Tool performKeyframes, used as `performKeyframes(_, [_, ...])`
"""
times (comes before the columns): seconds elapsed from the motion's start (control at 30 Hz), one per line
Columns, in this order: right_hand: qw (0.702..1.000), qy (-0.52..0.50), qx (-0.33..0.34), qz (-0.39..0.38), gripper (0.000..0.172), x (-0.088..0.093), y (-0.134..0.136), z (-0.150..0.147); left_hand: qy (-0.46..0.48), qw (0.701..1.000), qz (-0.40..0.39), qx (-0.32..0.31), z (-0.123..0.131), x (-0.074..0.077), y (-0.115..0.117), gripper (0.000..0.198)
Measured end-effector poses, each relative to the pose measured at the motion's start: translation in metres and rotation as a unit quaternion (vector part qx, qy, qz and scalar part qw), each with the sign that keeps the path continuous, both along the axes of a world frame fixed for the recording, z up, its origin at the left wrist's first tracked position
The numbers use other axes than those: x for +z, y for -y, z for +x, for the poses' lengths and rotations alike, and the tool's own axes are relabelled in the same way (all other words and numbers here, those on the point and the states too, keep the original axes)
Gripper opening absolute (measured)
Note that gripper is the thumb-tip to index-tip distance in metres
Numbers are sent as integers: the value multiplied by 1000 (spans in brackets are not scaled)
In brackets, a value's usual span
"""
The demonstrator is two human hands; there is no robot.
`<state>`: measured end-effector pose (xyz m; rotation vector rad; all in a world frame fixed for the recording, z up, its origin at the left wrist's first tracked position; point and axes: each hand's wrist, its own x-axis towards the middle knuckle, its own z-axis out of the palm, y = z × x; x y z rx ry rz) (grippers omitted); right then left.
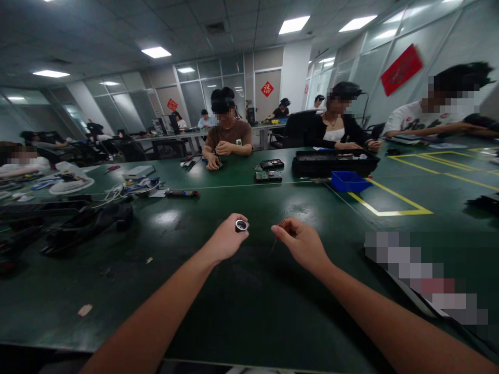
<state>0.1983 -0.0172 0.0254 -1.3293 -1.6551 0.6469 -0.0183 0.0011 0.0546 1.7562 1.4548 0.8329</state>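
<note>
My left hand [228, 239] is closed around a small dark cylinder [241, 226]. A silvery ring rims its hollow end, which faces me. A short way to the right, my right hand [303, 242] pinches a small coppery-brown piece [287, 225] between thumb and fingers. Something thin and dark slants down below those fingertips; whether it is a wire or a shaft I cannot tell. Both hands are above the green tabletop [241, 311], apart from each other, and most of each held thing is hidden by the fingers.
Ahead lie hard drives [268, 170], a long black case [335, 163] and a blue bin [350, 182]. A pen-like tool [182, 193], cables [117, 192] and a black bag-like thing [89, 226] are at left. Bits of debris [84, 310] dot the table. Several people sit across.
</note>
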Motion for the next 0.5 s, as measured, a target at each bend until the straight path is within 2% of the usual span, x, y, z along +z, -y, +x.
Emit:
performKeyframes(0.1, [999, -24, -9, 20, 31, 0, 2, 1, -40, 997, 48, -51, 18, -10, 3, 26])
performKeyframes(0.23, [993, -110, -13, 33, 28, 3, 3, 0, -61, 988, 107, -92, 18, -30, 3, 30])
performKeyframes(0.4, [984, -171, -17, 46, 26, 5, 4, -1, -64, 987, 124, -82, 5, -46, -6, 42])
performKeyframes(0.5, [986, -166, 5, 33, 28, 3, 4, -2, -60, 986, 135, -83, 2, -47, -8, 35])
